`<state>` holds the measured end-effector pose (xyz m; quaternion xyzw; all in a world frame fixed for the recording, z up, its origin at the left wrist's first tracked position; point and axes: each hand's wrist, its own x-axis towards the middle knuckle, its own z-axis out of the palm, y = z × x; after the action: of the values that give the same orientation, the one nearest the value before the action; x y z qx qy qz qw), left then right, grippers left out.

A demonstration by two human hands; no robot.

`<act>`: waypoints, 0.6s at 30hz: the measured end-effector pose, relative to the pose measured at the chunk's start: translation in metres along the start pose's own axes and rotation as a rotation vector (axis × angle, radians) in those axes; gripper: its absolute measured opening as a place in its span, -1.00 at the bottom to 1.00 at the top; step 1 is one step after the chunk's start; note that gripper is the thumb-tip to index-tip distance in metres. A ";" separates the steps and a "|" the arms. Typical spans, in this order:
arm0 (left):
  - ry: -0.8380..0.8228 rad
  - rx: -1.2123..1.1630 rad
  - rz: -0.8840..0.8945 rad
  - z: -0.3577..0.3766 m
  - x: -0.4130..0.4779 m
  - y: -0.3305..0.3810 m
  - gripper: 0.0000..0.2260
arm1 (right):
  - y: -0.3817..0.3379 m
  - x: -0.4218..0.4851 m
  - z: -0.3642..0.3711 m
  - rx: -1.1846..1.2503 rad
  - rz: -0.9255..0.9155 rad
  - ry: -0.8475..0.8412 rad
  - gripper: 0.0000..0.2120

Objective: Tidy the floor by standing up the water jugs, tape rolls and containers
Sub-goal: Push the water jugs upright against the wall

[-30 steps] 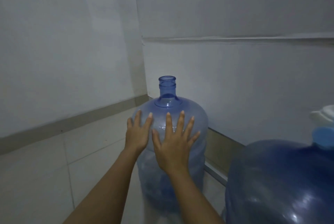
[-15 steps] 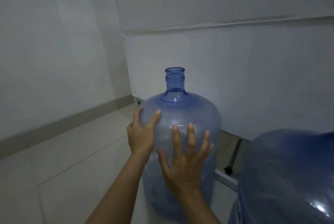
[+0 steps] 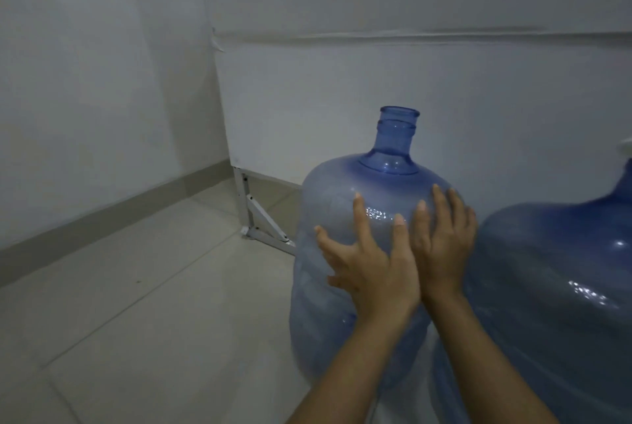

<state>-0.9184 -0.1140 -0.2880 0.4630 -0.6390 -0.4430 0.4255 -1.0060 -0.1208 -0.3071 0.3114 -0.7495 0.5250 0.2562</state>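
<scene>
While both hands press flat against its shoulder, the empty blue water jug (image 3: 369, 252) stands upright on the tiled floor (image 3: 154, 304), neck uppermost and mouth uncapped. Left hand (image 3: 367, 264): fingers spread wide, palm laid against the near face of the jug, nothing enclosed in it. Right hand (image 3: 441, 242): likewise opened flat, fingers extended toward 12 o'clock, resting on the jug's shoulder just beside the left hand. Second water jug (image 3: 554, 304): a darker blue, at 3 o'clock of the first, just beside it and partly cut off by the frame edge; whether the two jugs touch cannot be told. White panel (image 3: 410, 88): stands behind the jugs at 12 o'clock, carried on a white metal bracket (image 3: 260, 218) that meets the floor at 10 o'clock of the first jug.
</scene>
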 end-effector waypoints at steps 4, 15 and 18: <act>0.059 -0.017 -0.028 -0.021 0.026 -0.005 -0.51 | -0.006 -0.005 -0.009 -0.015 -0.016 -0.139 -0.32; -0.049 -0.223 -0.155 -0.042 0.054 -0.013 -0.27 | -0.018 -0.016 0.003 0.220 0.221 -0.313 -0.28; -0.061 -0.171 -0.121 -0.038 0.045 -0.015 -0.26 | -0.019 -0.016 0.005 0.210 0.222 -0.263 -0.25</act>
<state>-0.8879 -0.1669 -0.2872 0.4492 -0.5824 -0.5345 0.4164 -0.9815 -0.1271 -0.3077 0.3175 -0.7475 0.5800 0.0629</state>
